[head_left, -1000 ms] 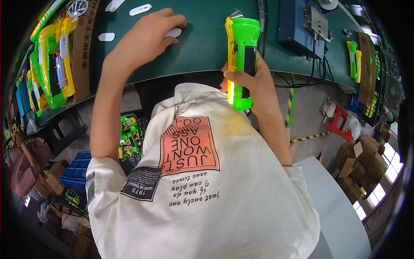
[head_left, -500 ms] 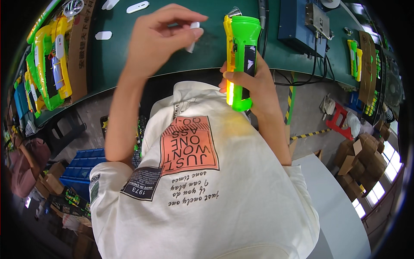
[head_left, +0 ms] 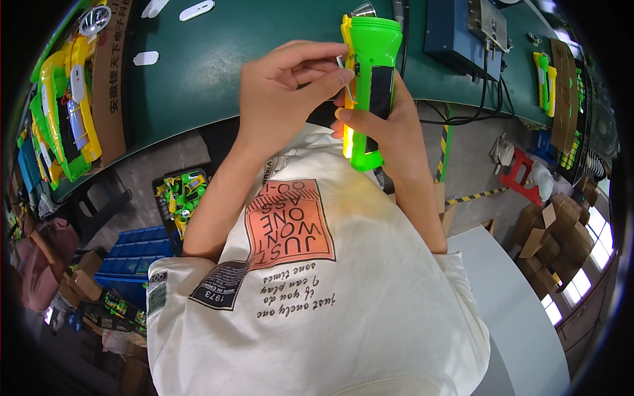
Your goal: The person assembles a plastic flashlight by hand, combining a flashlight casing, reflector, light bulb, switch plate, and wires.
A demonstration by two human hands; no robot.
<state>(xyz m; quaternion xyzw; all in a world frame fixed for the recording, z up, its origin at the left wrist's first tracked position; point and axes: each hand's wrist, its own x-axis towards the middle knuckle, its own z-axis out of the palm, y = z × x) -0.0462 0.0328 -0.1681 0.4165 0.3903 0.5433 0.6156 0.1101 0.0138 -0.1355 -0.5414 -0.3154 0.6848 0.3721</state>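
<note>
A green and yellow flashlight housing (head_left: 374, 92) stands nearly upright in front of me, its wide end away from my body. My right hand (head_left: 389, 129) is closed around its lower half, thumb across the left side. Between the thumb and fingers of my left hand (head_left: 290, 82) is a small white plastic strip (head_left: 342, 63), seen edge-on. The strip is at the left side of the housing, by the seam of its yellow part (head_left: 347, 39); whether it touches I cannot tell. A silvery reflector (head_left: 363, 9) shows behind the wide end.
Similar white pieces (head_left: 197, 10) lie on the green table (head_left: 191, 82). At left a cardboard box (head_left: 111, 79) adjoins several green and yellow housings (head_left: 63, 99). A blue metal device (head_left: 452, 33) with black cables stands at right. A crate of green parts (head_left: 181, 198) is below left.
My left hand has moved right and slightly down, bringing the white strip from above the table to the flashlight housing's side. My right hand still holds the housing.
</note>
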